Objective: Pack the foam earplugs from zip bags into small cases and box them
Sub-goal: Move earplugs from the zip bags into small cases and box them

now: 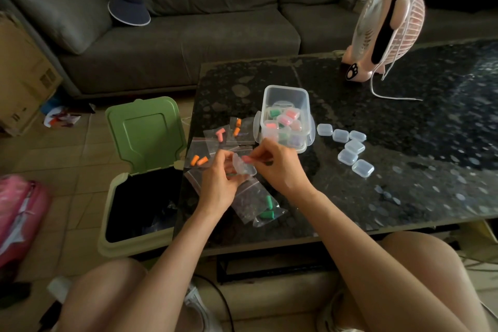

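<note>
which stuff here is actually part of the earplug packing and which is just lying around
Job in hand: zip bags of earplugs; open case held in the left hand; pink earplug pinched by the right hand; empty cases; clear box of filled cases.

Lying about: fan; visor on the sofa; cardboard box; pink bag. The bin may be for empty bags.

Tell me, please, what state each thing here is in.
small case: open, held by left hand
pink earplug: pinched by right hand
storage box: lid off, holding filled cases
bin: lid raised
spare cases: shut, on table
green earplug bag: unemptied
</note>
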### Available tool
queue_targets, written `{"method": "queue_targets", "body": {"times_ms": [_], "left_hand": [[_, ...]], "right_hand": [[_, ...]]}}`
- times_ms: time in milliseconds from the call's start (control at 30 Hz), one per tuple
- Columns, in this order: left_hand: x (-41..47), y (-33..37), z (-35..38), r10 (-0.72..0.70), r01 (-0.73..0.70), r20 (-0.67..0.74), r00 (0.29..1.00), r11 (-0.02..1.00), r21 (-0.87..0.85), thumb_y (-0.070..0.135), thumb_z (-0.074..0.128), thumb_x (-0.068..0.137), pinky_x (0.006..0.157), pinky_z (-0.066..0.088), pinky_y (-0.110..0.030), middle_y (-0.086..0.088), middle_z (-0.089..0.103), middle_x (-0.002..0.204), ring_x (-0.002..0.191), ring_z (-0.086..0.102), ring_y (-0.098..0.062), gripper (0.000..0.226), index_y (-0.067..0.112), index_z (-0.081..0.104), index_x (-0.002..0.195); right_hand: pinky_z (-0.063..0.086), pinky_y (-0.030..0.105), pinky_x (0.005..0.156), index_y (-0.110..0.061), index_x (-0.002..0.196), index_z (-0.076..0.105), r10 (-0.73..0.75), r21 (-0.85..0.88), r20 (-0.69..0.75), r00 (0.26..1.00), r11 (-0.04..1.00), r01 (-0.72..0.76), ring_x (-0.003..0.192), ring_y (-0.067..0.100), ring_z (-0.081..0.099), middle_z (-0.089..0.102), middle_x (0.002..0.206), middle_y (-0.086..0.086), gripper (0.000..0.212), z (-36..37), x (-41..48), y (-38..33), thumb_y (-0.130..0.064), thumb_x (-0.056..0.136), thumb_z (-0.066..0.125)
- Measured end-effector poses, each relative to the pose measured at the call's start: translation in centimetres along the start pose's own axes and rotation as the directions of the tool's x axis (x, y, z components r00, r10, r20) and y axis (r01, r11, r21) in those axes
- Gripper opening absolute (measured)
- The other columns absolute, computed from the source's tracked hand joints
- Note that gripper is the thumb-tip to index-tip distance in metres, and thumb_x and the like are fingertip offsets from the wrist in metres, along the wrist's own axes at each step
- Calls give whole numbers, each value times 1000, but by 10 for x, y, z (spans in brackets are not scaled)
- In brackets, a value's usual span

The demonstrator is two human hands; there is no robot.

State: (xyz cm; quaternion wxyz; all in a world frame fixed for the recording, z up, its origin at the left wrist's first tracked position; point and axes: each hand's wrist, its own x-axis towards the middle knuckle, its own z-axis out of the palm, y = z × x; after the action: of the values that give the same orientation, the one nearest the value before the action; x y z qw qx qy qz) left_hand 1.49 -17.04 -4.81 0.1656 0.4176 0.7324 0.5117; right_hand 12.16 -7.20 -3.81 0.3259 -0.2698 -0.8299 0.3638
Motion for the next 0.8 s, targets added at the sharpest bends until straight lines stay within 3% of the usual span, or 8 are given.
{"method": "queue_targets", "body": {"times_ms": [67, 133, 267, 367, 533, 633, 800], "left_hand": [[1, 1, 0, -68, 70, 21, 997, 994, -89, 7, 75, 74, 84, 49, -20, 1, 68, 100, 96, 64, -11, 36, 13, 51, 99], [1, 4, -1, -150, 156, 48, 988, 967, -200, 11, 74, 76, 88, 49, -26, 1, 68, 103, 99, 63, -8, 35, 13, 52, 102], [1, 9, -2, -231, 246, 86, 969, 912, -328, 7, 70, 80, 76, 48, -18, 7, 67, 101, 98, 60, -3, 30, 22, 51, 98], [0, 12, -1, -245, 264, 98, 965, 902, -343, 5, 69, 80, 69, 47, -14, 12, 66, 95, 92, 60, 2, 31, 18, 52, 103], [2, 9, -1, -253, 269, 91, 963, 904, -333, 6, 70, 81, 75, 47, -18, 2, 66, 107, 100, 60, -7, 34, 17, 51, 107], [2, 10, -1, -253, 264, 78, 964, 906, -331, 6, 70, 80, 73, 47, -18, 5, 66, 103, 98, 61, -6, 35, 16, 51, 107], [0, 14, 0, -244, 264, 100, 965, 905, -335, 8, 70, 79, 71, 48, -15, 14, 66, 97, 92, 59, 6, 36, 14, 51, 109]], "right_hand": [[52, 40, 68, -4, 82, 66, -92, -157, 56, 994, 983, 99, 73, 23, 60, 66, 81, 9, 8, 3, -3, 4, -11, 80, 71], [50, 41, 67, -6, 83, 66, -144, -241, 77, 987, 958, 159, 73, 25, 57, 62, 80, 9, 4, 3, -5, 7, -9, 80, 68], [50, 37, 66, -8, 82, 66, -220, -309, 42, 975, 925, 222, 76, 23, 55, 62, 81, 6, 8, -3, -4, 3, -2, 77, 68], [50, 40, 64, -7, 80, 64, -272, -368, 26, 962, 892, 263, 77, 23, 53, 64, 80, 5, 10, -3, -3, 3, 1, 76, 68], [50, 38, 67, -8, 82, 66, -209, -253, -65, 976, 949, 186, 82, 20, 53, 64, 83, 2, 6, -6, -4, 1, -12, 79, 70], [50, 34, 69, -11, 83, 68, -151, -172, -84, 985, 976, 135, 84, 18, 53, 64, 86, 0, 10, -9, -1, -2, -19, 79, 71], [50, 38, 68, -14, 81, 67, -172, -269, 9, 985, 948, 168, 83, 17, 50, 60, 87, 0, 8, -6, -5, 0, -20, 78, 70]]}}
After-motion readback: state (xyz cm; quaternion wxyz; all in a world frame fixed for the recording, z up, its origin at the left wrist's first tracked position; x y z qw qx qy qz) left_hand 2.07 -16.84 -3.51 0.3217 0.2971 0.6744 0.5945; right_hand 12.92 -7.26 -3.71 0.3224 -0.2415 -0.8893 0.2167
